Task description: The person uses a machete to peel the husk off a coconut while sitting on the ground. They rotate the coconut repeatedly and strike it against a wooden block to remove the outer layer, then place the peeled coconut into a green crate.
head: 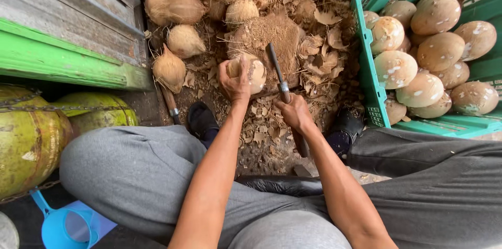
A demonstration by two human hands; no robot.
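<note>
My left hand (234, 82) grips a partly husked brown coconut (254, 74) and holds it against a worn wooden chopping block (272, 37) on the ground. In my right hand (294, 111) is the wooden handle of a dark-bladed cleaver (275, 66); its blade points away from me and lies just right of the coconut. I sit with grey-trousered knees spread to both sides and black shoes near the block.
Several fibrous unpeeled coconuts (175, 8) lie heaped at the top left. A green plastic crate (366, 45) at right holds several peeled pale coconuts (421, 89). Husk chips (319, 66) litter the ground. Green gas cylinders (31, 134), a blue scoop (63, 225) and a green-edged bench (57, 60) stand left.
</note>
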